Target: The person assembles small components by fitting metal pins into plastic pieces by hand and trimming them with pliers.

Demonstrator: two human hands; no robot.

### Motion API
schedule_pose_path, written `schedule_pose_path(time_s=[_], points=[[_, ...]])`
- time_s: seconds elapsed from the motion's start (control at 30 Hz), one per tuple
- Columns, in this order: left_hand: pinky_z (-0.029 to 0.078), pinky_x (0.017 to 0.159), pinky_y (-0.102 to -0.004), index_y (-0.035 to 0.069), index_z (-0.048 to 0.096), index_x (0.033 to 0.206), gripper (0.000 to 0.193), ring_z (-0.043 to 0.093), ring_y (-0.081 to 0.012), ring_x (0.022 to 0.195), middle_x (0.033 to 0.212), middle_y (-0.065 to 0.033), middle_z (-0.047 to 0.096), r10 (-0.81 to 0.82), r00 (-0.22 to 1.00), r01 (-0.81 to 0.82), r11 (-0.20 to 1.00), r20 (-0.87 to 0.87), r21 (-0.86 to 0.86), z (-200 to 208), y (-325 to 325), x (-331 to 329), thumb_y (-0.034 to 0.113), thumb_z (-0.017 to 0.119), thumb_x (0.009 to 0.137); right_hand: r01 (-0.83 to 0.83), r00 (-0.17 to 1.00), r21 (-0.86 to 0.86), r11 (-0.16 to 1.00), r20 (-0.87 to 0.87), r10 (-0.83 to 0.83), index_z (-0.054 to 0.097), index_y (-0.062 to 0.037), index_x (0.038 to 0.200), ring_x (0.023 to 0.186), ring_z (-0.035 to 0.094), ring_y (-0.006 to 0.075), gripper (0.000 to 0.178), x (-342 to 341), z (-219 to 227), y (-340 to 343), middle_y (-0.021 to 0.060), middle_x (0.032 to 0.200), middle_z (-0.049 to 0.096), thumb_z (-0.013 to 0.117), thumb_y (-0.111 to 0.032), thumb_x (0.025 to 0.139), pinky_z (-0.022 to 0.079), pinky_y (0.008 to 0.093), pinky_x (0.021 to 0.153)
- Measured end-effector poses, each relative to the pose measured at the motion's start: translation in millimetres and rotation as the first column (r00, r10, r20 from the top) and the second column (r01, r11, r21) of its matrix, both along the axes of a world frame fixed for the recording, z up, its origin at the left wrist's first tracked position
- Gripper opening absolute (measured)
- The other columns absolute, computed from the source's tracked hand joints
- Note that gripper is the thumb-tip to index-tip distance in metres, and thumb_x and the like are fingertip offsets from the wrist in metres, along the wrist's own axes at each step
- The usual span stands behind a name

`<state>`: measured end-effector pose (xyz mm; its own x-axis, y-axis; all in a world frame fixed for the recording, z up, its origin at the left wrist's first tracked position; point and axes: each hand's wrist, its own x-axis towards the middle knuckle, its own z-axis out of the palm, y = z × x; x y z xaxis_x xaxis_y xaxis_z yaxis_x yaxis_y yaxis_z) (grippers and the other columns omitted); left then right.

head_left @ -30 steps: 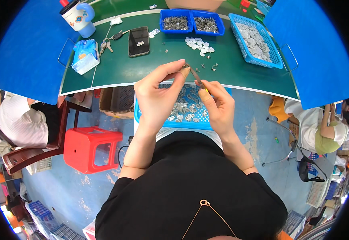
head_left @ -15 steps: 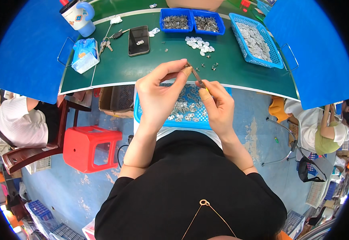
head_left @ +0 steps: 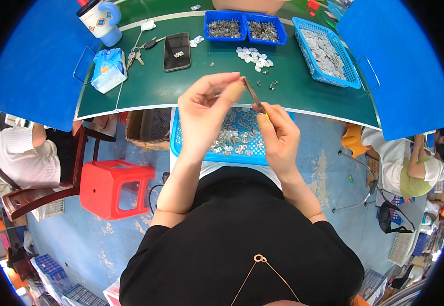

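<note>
My right hand grips slim metal tweezers, which point up and to the left. Their tips meet the fingertips of my left hand, whose thumb and forefinger are pinched close together. Whatever sits between those fingertips is too small to make out. Below both hands, over my lap, lies a blue perforated tray holding many small clear and metallic pieces. On the green table just beyond my hands are a few tiny metal parts and a loose group of flat whitish pieces.
Two blue bins of small metal parts stand at the back. Right of them is a light-blue basket of flat pieces. A phone, keys, tissue pack and tumbler occupy the left. A red stool stands below left.
The tweezers' tips have shifted slightly right, and my right hand has moved a little the same way. My left fingertips have parted slightly from the tweezers' shaft.
</note>
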<state>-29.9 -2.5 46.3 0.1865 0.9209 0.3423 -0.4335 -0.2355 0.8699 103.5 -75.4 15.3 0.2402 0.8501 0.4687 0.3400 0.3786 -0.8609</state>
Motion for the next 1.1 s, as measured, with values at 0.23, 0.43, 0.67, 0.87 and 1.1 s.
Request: schedule_pose_path(time_s=[0.23, 0.43, 0.67, 0.87, 1.1], points=[[0.054, 0.077, -0.0281, -0.003, 0.063, 0.101, 0.019, 0.066, -0.0146, 0.085, 0.095, -0.0114, 0.068, -0.086, 0.989, 0.093, 0.994, 0.120, -0.059, -13.5, 1.1, 8.9, 0.005, 0.067, 0.084, 0.110, 0.982, 0.045, 0.993, 0.152, -0.115, 0.059, 0.0073, 0.109, 0.073, 0.051, 0.0094, 0.025, -9.0, 7.1, -3.3, 0.0083, 0.097, 0.060, 0.057, -0.005, 0.088, 0.040, 0.0208, 0.060], [0.056, 0.071, -0.0280, -0.002, 0.064, 0.100, 0.019, 0.066, -0.0151, 0.074, 0.093, -0.0126, 0.068, -0.187, 0.957, 0.207, 0.976, 0.221, -0.070, -32.4, 9.0, 8.2, 0.011, 0.066, 0.086, 0.058, 0.991, 0.075, 0.995, 0.115, -0.067, 0.059, 0.0078, 0.108, 0.074, 0.052, 0.0108, 0.025, -7.2, 5.7, -7.2, 0.0085, 0.097, 0.060, 0.059, -0.007, 0.087, 0.040, 0.0206, 0.061], [0.054, 0.069, -0.0263, -0.001, 0.064, 0.100, 0.018, 0.064, -0.0138, 0.074, 0.089, -0.0104, 0.067, -0.458, 0.752, 0.572, 0.811, 0.473, -0.124, -46.7, 26.8, 5.2, 0.012, 0.064, 0.088, -0.369, 0.835, -0.153, 0.917, -0.488, 0.255, 0.060, 0.0045, 0.106, 0.063, 0.044, 0.0068, 0.028, 2.2, 1.8, -5.3, 0.0035, 0.082, 0.055, 0.050, -0.019, 0.094, 0.029, 0.0190, 0.047], [0.053, 0.069, -0.0263, -0.002, 0.066, 0.098, 0.018, 0.063, -0.0127, 0.074, 0.086, -0.0094, 0.067, -0.213, 0.958, 0.254, 0.942, 0.193, -0.222, -52.4, 27.6, 5.8, 0.013, 0.066, 0.086, -0.516, 0.689, -0.272, 0.812, -0.695, 0.205, 0.058, 0.0022, 0.111, 0.063, 0.045, 0.0072, 0.032, 7.4, -7.5, 10.5, 0.0013, 0.082, 0.054, 0.046, -0.024, 0.097, 0.030, 0.0190, 0.047], [0.051, 0.067, -0.0283, 0.007, 0.072, 0.094, 0.018, 0.066, -0.0164, 0.075, 0.080, -0.0063, 0.070, 0.393, 0.593, -0.312, 0.917, -0.703, 0.249, -52.7, 86.2, -29.0, 0.019, 0.068, 0.080, -0.263, 0.824, -0.309, 0.914, -0.565, 0.046, 0.055, -0.0026, 0.121, 0.087, 0.050, 0.0097, 0.037, 3.1, -30.8, 21.6, 0.0015, 0.095, 0.055, 0.046, -0.029, 0.098, 0.040, 0.0238, 0.069]])
